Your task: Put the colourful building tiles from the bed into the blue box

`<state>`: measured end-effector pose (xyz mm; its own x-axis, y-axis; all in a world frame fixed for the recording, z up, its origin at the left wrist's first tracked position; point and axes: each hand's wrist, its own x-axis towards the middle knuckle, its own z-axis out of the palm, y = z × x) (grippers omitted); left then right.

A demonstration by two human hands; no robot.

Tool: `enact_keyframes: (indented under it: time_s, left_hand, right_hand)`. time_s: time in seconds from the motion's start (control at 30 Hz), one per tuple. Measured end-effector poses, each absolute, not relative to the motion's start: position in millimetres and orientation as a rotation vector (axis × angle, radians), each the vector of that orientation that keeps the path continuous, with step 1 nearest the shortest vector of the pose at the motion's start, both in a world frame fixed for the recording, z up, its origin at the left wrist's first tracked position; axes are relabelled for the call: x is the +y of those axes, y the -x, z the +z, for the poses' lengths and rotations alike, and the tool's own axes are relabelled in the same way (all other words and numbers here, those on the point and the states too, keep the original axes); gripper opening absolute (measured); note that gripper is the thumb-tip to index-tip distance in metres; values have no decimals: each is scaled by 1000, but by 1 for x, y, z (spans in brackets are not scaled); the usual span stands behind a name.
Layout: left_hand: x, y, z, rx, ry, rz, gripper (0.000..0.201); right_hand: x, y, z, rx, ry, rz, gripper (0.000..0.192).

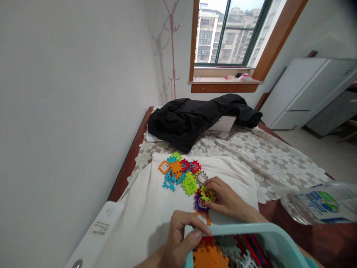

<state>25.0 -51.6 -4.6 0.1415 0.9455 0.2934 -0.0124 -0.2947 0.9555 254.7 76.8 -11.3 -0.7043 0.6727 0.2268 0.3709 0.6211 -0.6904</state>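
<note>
Right hand [227, 199] pinches a stack of interlocking tiles [203, 199]; left hand [180, 232] grips the teal basket [245, 230] rim.
Tiles look light, stiff, toothed plastic, best gripped by their edges.

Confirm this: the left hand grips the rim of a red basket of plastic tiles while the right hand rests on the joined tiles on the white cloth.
Not quite. In the head view the basket is teal, not red. The left hand does grip its rim, and the right hand rests on the joined tiles on the white cloth.
</note>
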Motion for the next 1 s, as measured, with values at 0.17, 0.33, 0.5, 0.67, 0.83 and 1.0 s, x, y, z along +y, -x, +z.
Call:
enact_keyframes:
  time_s: [0.17, 0.33, 0.5, 0.67, 0.83, 1.0]
  left_hand:
    - [-52, -25, -7, 953, -1501, 1312, 26]
    - [-52, -24, -10, 957, -1482, 1275, 29]
    - [-52, -23, -10, 936, -1467, 1264, 24]
    - [-52, -24, -12, 926, -1467, 1266, 23]
    - [-52, -24, -11, 924, -1457, 1273, 23]
    - [-52, -23, -11, 911, -1451, 1262, 23]
  right_hand:
    - [75, -246, -20, -2407, 825, 869, 33]
    - [84, -249, -27, -2412, 852, 722, 26]
    - [86, -256, -28, -2316, 1004, 693, 25]
    - [77, -246, -28, -2393, 1004, 672, 40]
    - [76, -243, -27, -2381, 935, 676, 29]
    - [78, -246, -24, -2424, 978, 603, 31]
